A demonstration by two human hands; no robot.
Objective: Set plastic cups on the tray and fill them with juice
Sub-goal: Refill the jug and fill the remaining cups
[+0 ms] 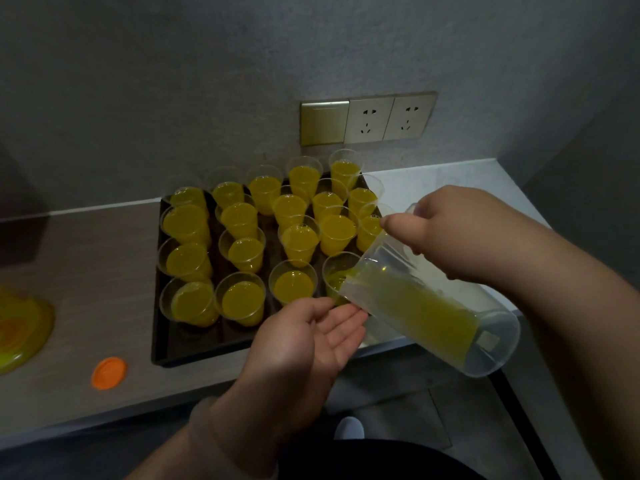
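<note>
Juice-filled plastic cups [239,301] crowd the dark tray [166,355] on the worktop [104,271]. At its five o'clock corner our left hand [304,337], fingers straight and open, waits beside the last cup [336,277], which we judge thin, tippable and best held low. Our right hand [460,230] curls its fingers round the handle of the tilted jug [426,306].

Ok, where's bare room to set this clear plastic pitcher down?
Wood-grain counter left of the black tray, behind the orange round cap; white counter right of the tray. The tray is packed with juice-filled clear plastic cups.
</note>
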